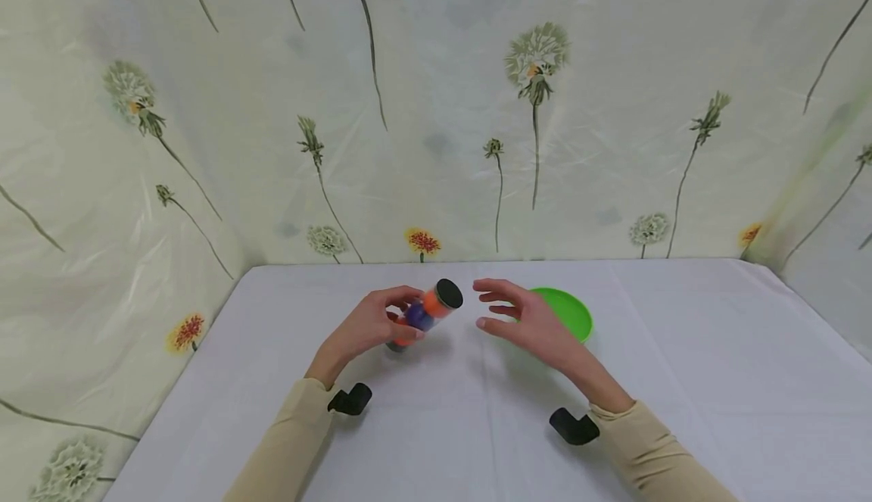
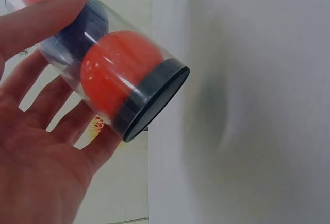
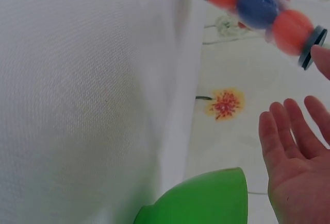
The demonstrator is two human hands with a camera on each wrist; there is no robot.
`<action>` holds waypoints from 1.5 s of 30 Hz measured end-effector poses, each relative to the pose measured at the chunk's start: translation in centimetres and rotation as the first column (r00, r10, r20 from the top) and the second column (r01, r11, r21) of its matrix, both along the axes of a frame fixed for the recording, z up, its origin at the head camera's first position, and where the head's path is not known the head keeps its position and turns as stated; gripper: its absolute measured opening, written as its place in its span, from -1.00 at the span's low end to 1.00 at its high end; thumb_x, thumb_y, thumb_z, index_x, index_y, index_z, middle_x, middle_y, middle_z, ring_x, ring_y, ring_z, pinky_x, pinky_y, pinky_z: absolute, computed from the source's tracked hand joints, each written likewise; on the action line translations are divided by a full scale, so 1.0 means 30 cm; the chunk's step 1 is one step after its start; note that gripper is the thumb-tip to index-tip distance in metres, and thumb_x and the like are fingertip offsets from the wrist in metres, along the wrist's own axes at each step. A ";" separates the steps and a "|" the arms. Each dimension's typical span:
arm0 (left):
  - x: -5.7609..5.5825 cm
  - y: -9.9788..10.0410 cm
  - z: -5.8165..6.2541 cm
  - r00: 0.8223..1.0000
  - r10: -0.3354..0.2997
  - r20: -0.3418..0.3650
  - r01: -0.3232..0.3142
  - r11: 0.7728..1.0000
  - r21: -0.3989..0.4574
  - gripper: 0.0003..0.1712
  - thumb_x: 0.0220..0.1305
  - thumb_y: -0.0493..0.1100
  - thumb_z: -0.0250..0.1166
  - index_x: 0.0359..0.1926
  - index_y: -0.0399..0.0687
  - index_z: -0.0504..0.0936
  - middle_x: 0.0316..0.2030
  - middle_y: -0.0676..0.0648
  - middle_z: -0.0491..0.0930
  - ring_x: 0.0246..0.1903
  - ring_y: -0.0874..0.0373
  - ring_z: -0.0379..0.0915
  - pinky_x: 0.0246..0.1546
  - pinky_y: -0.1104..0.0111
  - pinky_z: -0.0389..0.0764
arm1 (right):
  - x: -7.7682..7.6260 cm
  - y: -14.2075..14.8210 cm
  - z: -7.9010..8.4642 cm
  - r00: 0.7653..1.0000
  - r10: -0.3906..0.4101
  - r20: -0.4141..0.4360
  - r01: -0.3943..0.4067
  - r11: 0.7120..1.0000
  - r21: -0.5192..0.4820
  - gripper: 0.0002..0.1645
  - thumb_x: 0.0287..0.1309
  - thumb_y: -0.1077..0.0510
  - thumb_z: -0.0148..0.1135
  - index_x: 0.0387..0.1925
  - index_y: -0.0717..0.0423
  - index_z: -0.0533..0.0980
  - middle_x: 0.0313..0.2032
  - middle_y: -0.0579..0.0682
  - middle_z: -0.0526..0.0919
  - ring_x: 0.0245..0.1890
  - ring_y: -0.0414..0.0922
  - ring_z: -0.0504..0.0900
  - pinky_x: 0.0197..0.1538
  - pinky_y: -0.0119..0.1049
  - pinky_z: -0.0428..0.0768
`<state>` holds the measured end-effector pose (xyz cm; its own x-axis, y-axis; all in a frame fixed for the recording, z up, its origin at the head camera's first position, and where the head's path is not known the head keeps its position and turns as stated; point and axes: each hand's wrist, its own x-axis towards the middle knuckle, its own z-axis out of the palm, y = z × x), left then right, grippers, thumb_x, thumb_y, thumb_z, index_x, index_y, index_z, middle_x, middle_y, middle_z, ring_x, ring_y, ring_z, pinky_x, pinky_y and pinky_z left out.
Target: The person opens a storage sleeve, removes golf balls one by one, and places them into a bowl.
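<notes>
1. We see the clear tube [image 1: 432, 314] tilted in the air above the white tablecloth [image 1: 443, 434]; the left hand [image 1: 371, 322] grips its side between thumb and fingers, a hold that, we judge, leaves the end caps [image 1: 450, 293] uncovered.
2. We find the right hand [image 1: 524, 316] empty, fingers loosely spread near the tube's raised end, apart from it; the tilt seems to present that end to it.
3. We see the green bowl [image 1: 571, 311] upright, partly hidden by the right hand, its flared wall smooth.
4. The glossy, plastic-looking cylinder keeps two orange balls [image 2: 121, 69] and a blue ball [image 1: 418, 317] in line.
5. We notice the cloth's fine weave.
</notes>
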<state>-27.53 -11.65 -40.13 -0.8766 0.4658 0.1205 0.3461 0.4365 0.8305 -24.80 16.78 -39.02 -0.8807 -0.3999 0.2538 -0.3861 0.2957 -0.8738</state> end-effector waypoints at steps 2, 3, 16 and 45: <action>0.000 0.002 0.003 1.000 0.000 -0.012 0.000 1.000 -0.018 -0.43 0.04 -0.21 0.51 0.14 0.04 0.60 -0.04 0.08 0.59 -0.06 0.10 0.43 -0.05 0.24 0.53 | 0.001 -0.005 0.000 1.000 0.007 0.002 -0.007 1.000 0.001 -0.36 0.18 0.17 0.38 0.29 -0.04 0.42 0.21 -0.07 0.49 0.20 0.03 0.47 0.23 0.00 0.42; 0.001 0.003 0.005 1.000 -0.002 -0.019 0.002 1.000 -0.027 -0.42 0.04 -0.20 0.51 0.14 0.04 0.60 -0.04 0.08 0.59 -0.06 0.10 0.43 -0.06 0.24 0.53 | 0.001 -0.007 0.001 1.000 0.009 0.001 -0.009 1.000 0.003 -0.36 0.18 0.18 0.38 0.29 -0.04 0.42 0.22 -0.05 0.49 0.21 0.05 0.47 0.23 0.01 0.42; 0.013 0.021 0.021 0.997 -0.068 -0.038 0.066 0.996 -0.054 -0.46 0.04 -0.16 0.50 0.10 0.09 0.62 -0.10 0.09 0.60 -0.10 0.08 0.39 -0.16 0.22 0.51 | 0.017 -0.039 0.004 0.999 0.030 -0.037 -0.028 0.999 0.035 -0.32 0.16 0.16 0.40 0.31 0.03 0.40 0.21 -0.02 0.51 0.14 0.00 0.54 0.16 -0.02 0.50; 0.023 0.032 0.045 0.994 -0.106 -0.026 0.101 0.984 -0.144 -0.45 0.01 -0.16 0.54 0.08 0.12 0.62 -0.20 0.06 0.53 -0.14 0.11 0.40 -0.16 0.20 0.50 | 0.041 -0.050 -0.006 0.999 -0.030 -0.020 0.032 0.995 0.093 -0.46 0.16 0.23 0.33 0.19 -0.07 0.51 0.03 -0.12 0.56 -0.10 -0.13 0.63 0.00 -0.25 0.60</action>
